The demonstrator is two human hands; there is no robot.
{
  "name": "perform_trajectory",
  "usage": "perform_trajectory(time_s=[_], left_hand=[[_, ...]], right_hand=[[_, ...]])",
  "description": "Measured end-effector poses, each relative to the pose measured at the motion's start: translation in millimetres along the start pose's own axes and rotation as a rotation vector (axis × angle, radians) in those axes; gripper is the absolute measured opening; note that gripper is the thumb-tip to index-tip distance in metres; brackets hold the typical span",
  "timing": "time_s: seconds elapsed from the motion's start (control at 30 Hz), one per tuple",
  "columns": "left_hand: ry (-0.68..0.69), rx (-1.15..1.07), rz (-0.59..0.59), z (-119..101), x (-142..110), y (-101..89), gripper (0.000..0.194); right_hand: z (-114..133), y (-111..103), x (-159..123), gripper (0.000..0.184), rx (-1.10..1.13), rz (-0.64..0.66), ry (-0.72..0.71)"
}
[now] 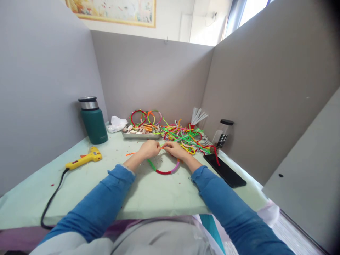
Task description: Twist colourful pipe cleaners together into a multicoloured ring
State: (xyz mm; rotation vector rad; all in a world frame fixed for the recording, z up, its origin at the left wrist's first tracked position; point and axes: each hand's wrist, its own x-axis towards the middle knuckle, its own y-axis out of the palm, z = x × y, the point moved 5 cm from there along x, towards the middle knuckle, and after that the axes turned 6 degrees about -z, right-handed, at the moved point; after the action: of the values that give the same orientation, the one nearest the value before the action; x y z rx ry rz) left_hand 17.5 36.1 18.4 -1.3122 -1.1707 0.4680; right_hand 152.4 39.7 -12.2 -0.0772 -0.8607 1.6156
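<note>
A ring of pipe cleaners (163, 173), with green, red and purple stretches showing, hangs or lies in a loop below my two hands. My left hand (149, 148) is closed, its fingertips pinching an orange pipe cleaner whose loose end sticks out to the left. Close beside it, my right hand (174, 149) is closed too, fingers pinched at the same orange piece (162, 147). The upper part of the ring is hidden behind the hands. Finished-looking coloured rings (138, 118) stand at the back on a metal tray (142, 136) of shells.
A tangled heap of pipe cleaners (186, 134) lies behind my right hand. A yellow glue gun (84, 159) with a black cord and a green bottle (93, 122) are at left. At right are a black phone (225, 171) and a clear black-lidded bottle (221, 134). Grey partitions enclose the table.
</note>
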Motion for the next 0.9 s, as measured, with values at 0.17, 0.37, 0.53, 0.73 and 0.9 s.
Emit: perform_trajectory(time_s=[0.17,0.37,0.53,0.73,0.9], left_hand=[[0.015,0.021,-0.025,2.1,-0.3,-2.1,0.032],[0.069,-0.029,-0.019,-0.8,-1.3,-2.5,0.029],[0.095,-0.028,0.000,-3.1,-3.2,0.2,0.026],[0.064,0.015,0.018,-3.9,-6.3,2.8,0.026],[0.087,0.049,0.021,-7.2,-8.6,4.5,0.027]], right_hand=[[4.7,4.9,-4.4,0.023,0.002,0.086,0.013],[4.2,5.1,-6.5,0.021,0.050,0.118,0.062],[5.6,5.0,-6.5,0.016,0.032,0.121,0.060],[8.6,5.4,-7.8,0.015,0.029,0.122,0.088],[6.1,6.2,-6.6,0.016,0.007,0.117,0.101]])
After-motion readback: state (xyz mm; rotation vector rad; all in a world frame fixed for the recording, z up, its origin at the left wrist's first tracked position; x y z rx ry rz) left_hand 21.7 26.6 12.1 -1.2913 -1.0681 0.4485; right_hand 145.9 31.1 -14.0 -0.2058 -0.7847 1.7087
